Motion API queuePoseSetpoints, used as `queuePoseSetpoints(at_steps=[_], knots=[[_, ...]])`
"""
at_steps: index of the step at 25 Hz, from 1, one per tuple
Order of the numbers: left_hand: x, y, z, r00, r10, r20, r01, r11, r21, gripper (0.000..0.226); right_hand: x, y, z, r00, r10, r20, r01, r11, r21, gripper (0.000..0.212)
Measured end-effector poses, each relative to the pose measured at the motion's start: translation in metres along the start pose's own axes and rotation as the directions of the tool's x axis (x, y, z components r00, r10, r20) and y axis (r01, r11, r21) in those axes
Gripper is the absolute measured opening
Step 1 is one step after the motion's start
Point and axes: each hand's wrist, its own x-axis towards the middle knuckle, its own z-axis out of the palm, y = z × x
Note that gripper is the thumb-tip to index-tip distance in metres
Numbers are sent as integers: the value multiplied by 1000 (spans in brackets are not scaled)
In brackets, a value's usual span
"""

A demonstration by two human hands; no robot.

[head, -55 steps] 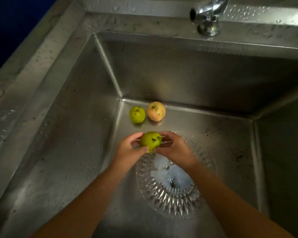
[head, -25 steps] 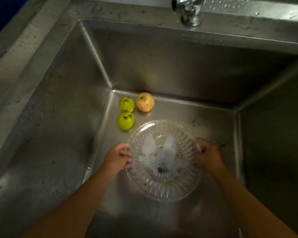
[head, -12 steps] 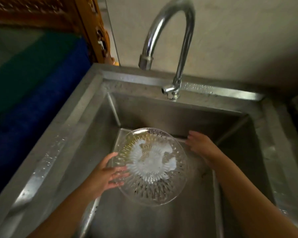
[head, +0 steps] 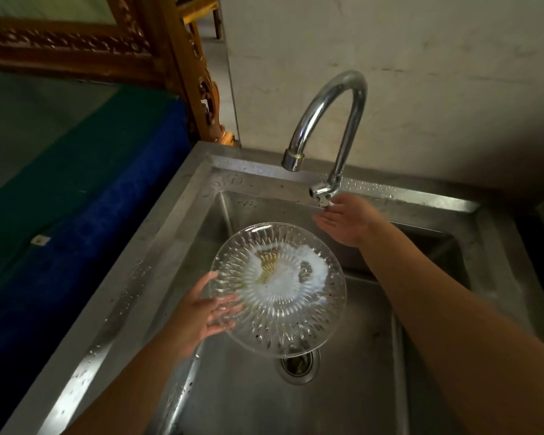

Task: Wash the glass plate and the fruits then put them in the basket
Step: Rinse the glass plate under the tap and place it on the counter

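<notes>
A round cut-glass plate (head: 278, 288) with white and yellowish smears in its middle hangs tilted above the steel sink (head: 182, 233). My left hand (head: 201, 312) holds its left rim, fingers spread under the glass. My right hand (head: 347, 219) is off the plate, fingers apart, right at the small handle at the base of the curved chrome tap (head: 325, 127). No water runs from the spout. The fruits are hidden from view, behind the plate or out of frame.
The drain (head: 297, 365) shows just below the plate. A blue and green covered surface (head: 76, 196) lies left of the sink, with a carved wooden frame (head: 176, 58) behind it. A pale wall (head: 421, 73) rises behind the tap.
I set the green fruit down by the other two and lifted the plate. My right hand then let go of its rim and reached up to the tap handle. My view tilted upward.
</notes>
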Motion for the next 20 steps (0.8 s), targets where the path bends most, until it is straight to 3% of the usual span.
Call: queuePoseSetpoints(at_steps=[4,6,8,9,10,11,12,13,15,16,20], knots=[[-3,0,5,1000,6,5,-6,1000,-18,57,0,-19,32,994,4,-109,-7,1000,-25,41],[1,-3,7,1000,2,6,-2,1000,-29,57,2,-38,44,997,-13,-74,14,1000,20,42],[4,-6,14,1000,-7,13,7,999,-41,56,-1,-46,41,997,-56,-47,49,991,-125,46],[5,-8,17,1000,-12,18,13,999,-42,56,-3,-39,29,993,-95,-62,69,938,-341,43],[5,-9,19,1000,-15,23,16,999,-42,56,-4,-24,10,980,-168,-110,76,817,-571,40],[5,-9,21,999,-14,28,15,999,-39,56,-6,-5,-15,950,-288,-117,96,628,-772,37],[3,-7,22,999,-6,36,7,1000,-27,56,-8,18,-42,927,-362,-94,111,507,-854,36],[2,-1,22,999,15,41,-15,1000,-1,55,-13,41,-64,934,-345,-91,121,546,-829,34],[1,20,19,994,97,39,-101,987,122,54,-19,84,-92,980,-177,-93,97,829,-551,23],[1,34,17,989,143,49,-150,965,217,54,-18,101,-97,990,-99,-96,53,916,-399,20],[-2,97,23,977,186,104,-213,826,522,55,-9,156,-82,991,100,-85,-103,994,-29,36]])
